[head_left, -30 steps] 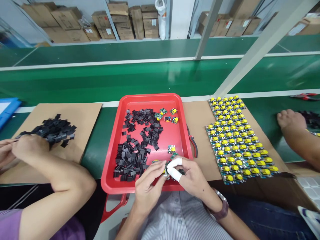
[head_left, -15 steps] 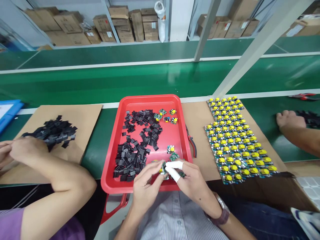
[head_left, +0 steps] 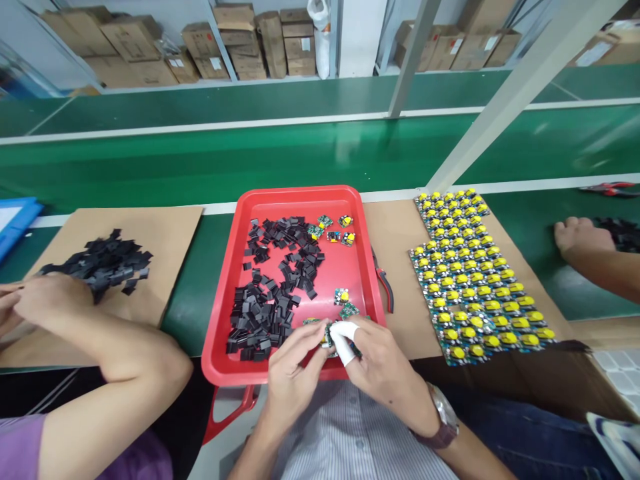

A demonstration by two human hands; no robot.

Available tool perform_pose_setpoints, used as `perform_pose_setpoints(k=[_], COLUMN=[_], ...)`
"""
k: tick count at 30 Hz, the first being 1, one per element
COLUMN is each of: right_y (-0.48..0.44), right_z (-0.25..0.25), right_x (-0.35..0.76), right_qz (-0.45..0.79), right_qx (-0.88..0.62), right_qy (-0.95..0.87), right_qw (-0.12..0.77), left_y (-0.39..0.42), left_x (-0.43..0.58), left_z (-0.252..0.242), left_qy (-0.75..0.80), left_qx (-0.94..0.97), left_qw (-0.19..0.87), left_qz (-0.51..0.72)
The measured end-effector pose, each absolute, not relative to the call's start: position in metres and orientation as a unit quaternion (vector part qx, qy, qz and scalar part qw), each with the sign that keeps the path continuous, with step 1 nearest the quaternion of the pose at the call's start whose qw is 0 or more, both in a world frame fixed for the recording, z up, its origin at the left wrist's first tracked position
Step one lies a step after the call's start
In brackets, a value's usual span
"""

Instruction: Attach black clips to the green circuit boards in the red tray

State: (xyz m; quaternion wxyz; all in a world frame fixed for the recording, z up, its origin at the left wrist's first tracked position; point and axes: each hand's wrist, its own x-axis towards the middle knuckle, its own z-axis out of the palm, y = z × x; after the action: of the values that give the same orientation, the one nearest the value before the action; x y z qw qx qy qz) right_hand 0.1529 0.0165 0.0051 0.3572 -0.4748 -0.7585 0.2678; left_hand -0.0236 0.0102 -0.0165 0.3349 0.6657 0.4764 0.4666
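Your left hand (head_left: 295, 368) and right hand (head_left: 383, 367) pinch one small circuit board (head_left: 327, 335) above the near end of the red tray (head_left: 345, 267); versus half a second ago, your right white-covered fingers (head_left: 342, 347) curl more; board position essentially unchanged.

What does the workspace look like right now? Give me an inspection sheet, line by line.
Surface: green bench, with a cardboard sheet right of the red tray.
Job's things: black pieces and loose circuit boards in the tray; rows of yellow-topped boards on the cardboard.
Clutter: red-handled pliers beside the tray.
Grippers: left hand pinches a small board; right hand, two digits in white covers, is at it, grip partly hidden.
Cables: nothing seen on the bench.
Surroundings: shelved cartons behind; a co-worker's forearm at left, another's hand at right.
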Motion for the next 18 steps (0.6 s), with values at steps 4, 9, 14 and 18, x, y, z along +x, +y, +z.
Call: perform_pose_setpoints(k=[4, 9, 14, 18], right_y=[0.0167, 0.0232, 0.0229, 0.0194], right_z=[0.0063, 0.0062, 0.0092, 0.0097], right_x=[0.1552, 0.1604, 0.1615, 0.1626], right_qz=[0.225, 0.346, 0.463, 0.508], right_qx=[-0.475, -0.462, -0.457, -0.46], right_qy=[-0.793, -0.74, -0.65, -0.62], right_qw=[0.309, 0.344, 0.392, 0.382], left_y=[0.0091, 0.0074, 0.0086, 0.0087], left_x=[-0.0215, -0.0192, -0.0206, -0.0208], left_z=[-0.0195, -0.0231, -0.0197, -0.0171], left_qy=[0.472, 0.471, 0.495, 0.489], left_qx=[0.679, 0.672, 0.599, 0.553], left_qw=[0.311, 0.299, 0.406, 0.452], left_qz=[0.468, 0.487, 0.481, 0.5])
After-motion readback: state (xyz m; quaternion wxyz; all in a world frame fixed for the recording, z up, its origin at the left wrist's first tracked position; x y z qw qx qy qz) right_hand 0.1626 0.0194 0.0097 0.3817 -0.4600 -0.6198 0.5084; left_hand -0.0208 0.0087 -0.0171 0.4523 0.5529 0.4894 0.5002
